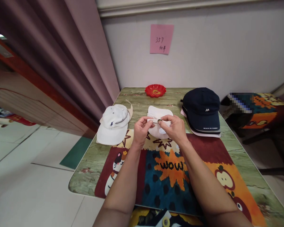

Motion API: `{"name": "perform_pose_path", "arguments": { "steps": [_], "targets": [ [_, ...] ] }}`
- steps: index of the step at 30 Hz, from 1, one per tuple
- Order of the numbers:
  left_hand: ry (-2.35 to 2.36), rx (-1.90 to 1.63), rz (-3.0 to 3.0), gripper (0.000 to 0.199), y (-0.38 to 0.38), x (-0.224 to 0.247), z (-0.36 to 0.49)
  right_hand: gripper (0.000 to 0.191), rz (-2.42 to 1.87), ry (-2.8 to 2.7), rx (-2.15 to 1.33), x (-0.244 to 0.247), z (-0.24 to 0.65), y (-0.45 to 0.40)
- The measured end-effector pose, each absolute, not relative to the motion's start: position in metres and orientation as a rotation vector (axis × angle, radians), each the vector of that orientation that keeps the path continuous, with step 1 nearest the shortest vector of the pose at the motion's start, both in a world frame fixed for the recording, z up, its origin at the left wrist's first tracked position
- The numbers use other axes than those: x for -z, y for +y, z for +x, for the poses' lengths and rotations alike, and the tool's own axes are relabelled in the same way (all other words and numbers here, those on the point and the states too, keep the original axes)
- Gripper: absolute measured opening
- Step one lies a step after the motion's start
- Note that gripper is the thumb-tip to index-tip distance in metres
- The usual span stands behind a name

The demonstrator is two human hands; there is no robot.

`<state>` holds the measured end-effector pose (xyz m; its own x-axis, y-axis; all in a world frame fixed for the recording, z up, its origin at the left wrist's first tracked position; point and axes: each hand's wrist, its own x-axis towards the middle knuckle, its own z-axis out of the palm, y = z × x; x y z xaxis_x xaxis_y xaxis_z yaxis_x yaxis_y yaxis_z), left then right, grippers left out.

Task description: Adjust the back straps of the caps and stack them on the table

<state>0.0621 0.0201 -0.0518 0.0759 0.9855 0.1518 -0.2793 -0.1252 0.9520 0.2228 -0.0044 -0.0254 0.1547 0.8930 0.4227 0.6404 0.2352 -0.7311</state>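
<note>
In the middle of the table, a white cap [160, 111] lies with its brim toward the wall. My left hand [142, 128] pinches the white back strap [152, 120] of this cap between thumb and fingers. From the other side, my right hand [174, 126] grips the strap at its small dark metal buckle [159, 120]. Both hands are close together and partly cover the cap. At the left stands a white cap with a dark embroidered logo [113, 121]. A stack of caps on the right has a navy cap [201, 107] on top.
A red scalloped dish [155, 90] sits at the table's far edge. A colourful printed mat [153, 176] covers the near part of the wooden-patterned table [85, 176]. A pink note [161, 39] hangs on the wall; a purple curtain [90, 47] is to the left.
</note>
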Motion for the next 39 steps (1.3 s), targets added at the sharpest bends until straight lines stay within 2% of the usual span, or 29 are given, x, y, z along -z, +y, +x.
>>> {"name": "perform_pose_path", "arguments": {
  "steps": [5,9,14,20,25,33,39],
  "targets": [
    [0.936,-1.443,1.293,0.029,0.018,0.047,0.06,0.019,-1.478,-1.561,-0.374,0.027,0.222,-0.004],
    [1.037,-1.478,1.645,0.036,0.013,0.038,0.06,0.019,-1.421,-1.635,-0.435,0.027,0.222,-0.006],
    [0.999,-1.354,1.94,0.02,0.016,0.04,0.056,0.026,-1.366,-1.772,-0.515,0.02,0.237,-0.007],
    [0.994,-1.318,1.907,0.01,0.026,0.043,0.04,0.027,-1.357,-1.811,-0.62,0.014,0.268,-0.007],
    [1.015,-1.242,1.833,0.014,0.029,0.046,0.029,0.029,-1.367,-1.831,-0.648,0.021,0.281,-0.004],
    [1.052,-1.294,1.814,0.016,0.029,0.043,0.026,0.029,-1.339,-1.783,-0.55,0.029,0.281,0.001],
    [1.186,-1.43,1.755,0.026,0.039,0.057,0.024,0.03,-1.321,-1.624,-0.525,0.038,0.291,0.004]
  ]
}}
